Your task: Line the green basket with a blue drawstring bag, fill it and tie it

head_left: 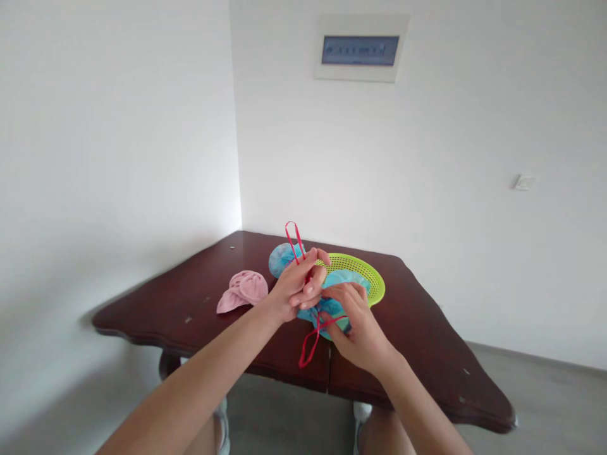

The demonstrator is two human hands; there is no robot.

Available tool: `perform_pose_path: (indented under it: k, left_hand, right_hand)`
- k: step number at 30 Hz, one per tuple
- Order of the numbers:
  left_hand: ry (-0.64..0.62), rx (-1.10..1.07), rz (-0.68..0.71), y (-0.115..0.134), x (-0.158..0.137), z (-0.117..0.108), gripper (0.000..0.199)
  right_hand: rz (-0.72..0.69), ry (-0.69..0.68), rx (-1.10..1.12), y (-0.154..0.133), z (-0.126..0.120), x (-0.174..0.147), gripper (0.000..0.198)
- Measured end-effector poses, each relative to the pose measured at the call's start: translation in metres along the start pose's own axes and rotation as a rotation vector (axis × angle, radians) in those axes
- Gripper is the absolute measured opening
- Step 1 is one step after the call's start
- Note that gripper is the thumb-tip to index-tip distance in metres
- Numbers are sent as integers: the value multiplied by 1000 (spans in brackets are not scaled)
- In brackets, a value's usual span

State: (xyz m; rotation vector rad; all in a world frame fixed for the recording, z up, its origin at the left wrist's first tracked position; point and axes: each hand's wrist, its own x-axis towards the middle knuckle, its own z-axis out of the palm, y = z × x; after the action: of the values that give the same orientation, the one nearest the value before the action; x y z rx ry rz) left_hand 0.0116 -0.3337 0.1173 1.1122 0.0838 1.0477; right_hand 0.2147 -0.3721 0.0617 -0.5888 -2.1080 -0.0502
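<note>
My left hand [303, 287] is closed, with a thin red cord [300, 235] looping up out of its fingers. Just to its right, my right hand [353, 322] pinches a crumpled blue drawstring pouch [332, 308] near more red cord [309, 351], which hangs in a loop below. Both hands are close together over the near side of a yellow-green perforated basket [377, 284]. Pale blue fabric [348, 276] shows inside the basket. The fingertips of both hands are partly hidden by the fabric and each other.
A rounded blue bundle [281, 259] lies behind my left hand. A folded pink cloth [246, 289] rests on the dark wooden table [190, 297] to the left. White walls [427, 158] stand behind and to the left, close to the table's edges.
</note>
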Motion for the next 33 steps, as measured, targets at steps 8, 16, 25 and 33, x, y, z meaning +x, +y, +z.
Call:
perform_pose_path:
  k: [8, 16, 25, 33]
  left_hand:
    - [201, -418, 75, -9, 0, 24, 35]
    - [207, -164, 9, -21, 2, 25, 31]
    - [187, 344, -328, -39, -10, 19, 46]
    - [163, 680, -139, -34, -24, 20, 25]
  right_hand:
    - [-231, 176, -323, -1, 19, -13, 51]
    - [75, 494, 156, -5, 24, -20, 31]
    - [644, 369, 744, -6, 6, 2, 65]
    - [626, 241, 574, -15, 8, -4, 45]
